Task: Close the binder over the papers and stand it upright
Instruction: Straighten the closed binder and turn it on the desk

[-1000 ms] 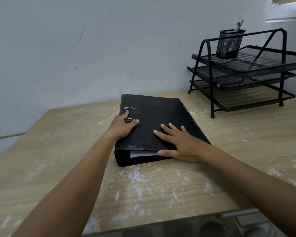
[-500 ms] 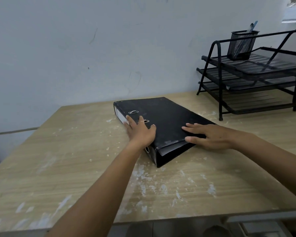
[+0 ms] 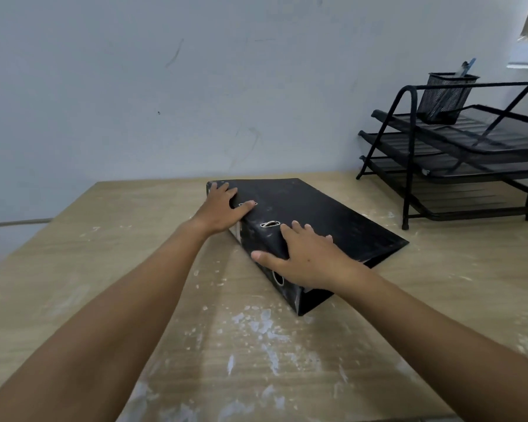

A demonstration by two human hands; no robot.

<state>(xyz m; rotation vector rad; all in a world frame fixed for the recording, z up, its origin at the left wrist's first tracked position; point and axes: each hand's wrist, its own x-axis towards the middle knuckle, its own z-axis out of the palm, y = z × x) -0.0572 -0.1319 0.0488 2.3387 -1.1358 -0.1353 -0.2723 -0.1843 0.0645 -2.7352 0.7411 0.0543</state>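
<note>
A black lever-arch binder (image 3: 326,217) lies closed on the wooden table (image 3: 134,284), turned diagonally with its spine facing me and to the left. The spine side is lifted, so the cover slopes down toward the far right. My left hand (image 3: 223,208) grips the far end of the spine, fingers over the top cover. My right hand (image 3: 305,257) holds the near end of the spine, thumb down on the spine face and fingers spread on the cover. The papers inside are hidden.
A black wire three-tier letter tray (image 3: 470,159) stands at the back right of the table, with a mesh pen cup (image 3: 445,95) on its top shelf. A pale wall (image 3: 195,86) runs behind the table. White scuffs mark the tabletop near me.
The binder has swung further round so its spine faces me and its spine edge has risen. My right hand moved from the open edge to the spine's near end; my left slid to the far end.
</note>
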